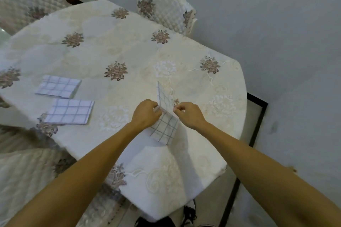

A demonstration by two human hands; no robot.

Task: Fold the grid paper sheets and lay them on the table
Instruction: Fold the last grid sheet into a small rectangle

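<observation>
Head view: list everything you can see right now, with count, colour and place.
folded sheets: 2, white with a grey-blue grid, flat on the left side of the table, one nearer than the other
sheet in hand: 1, same grid paper, mid-fold at table centre, far flap standing up
tablecloth: 1, cream with brown flower motifs, covers the table
chairs: 2, quilted cream covers with the same flowers, one at the far side, one at far left
wall: grey, right side
left hand: pinching the sheet at the fold
right hand: fingertips pinched at the raised flap's edge
</observation>
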